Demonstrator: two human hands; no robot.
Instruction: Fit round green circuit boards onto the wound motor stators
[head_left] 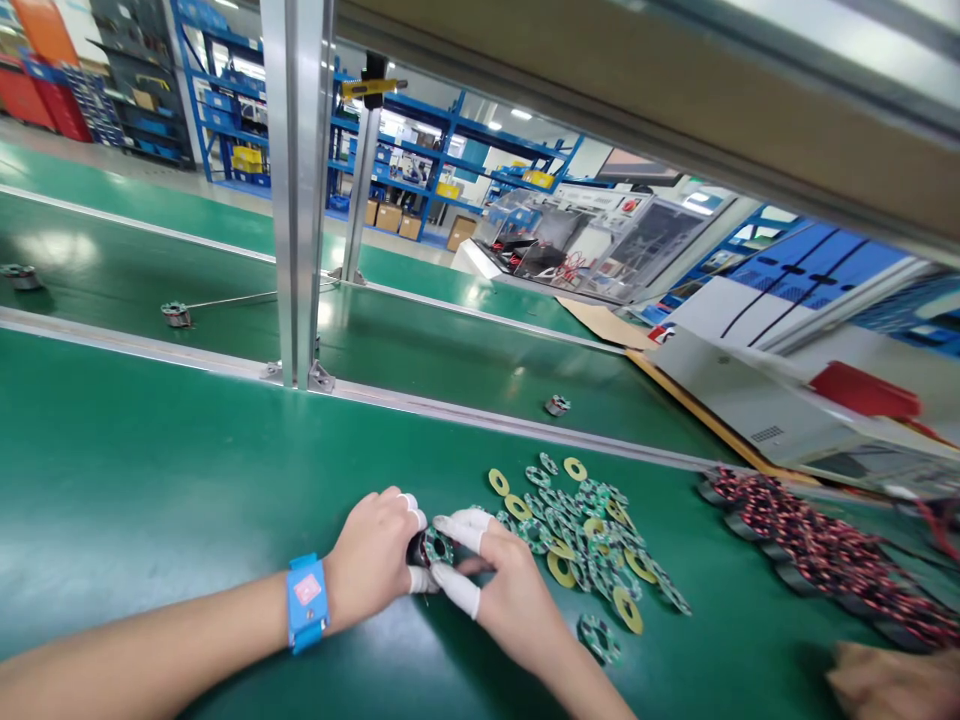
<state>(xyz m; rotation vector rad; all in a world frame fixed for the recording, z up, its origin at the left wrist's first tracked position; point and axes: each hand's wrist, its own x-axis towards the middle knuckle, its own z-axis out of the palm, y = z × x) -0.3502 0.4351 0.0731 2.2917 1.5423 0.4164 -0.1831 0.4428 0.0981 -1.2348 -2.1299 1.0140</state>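
My left hand (379,550), with white finger cots and a blue wrist strap (307,603), grips a dark motor stator (417,549) just above the green bench. A green ring-shaped circuit board (439,547) sits at the stator's right-hand face. Thumb and fingers of my right hand (499,575), also in white cots, pinch that board by its edge. Whether the board lies fully against the stator I cannot tell. Right beside my right hand spreads a loose pile of ring circuit boards (559,520) mixed with yellow rings (627,610).
Stators with red and black wires (825,550) lie in rows at the right. Behind a metal rail runs a green belt carrying single stators (557,405). An aluminium post (296,200) rises at the bench's far edge. Something brown and blurred (892,685) is at lower right.
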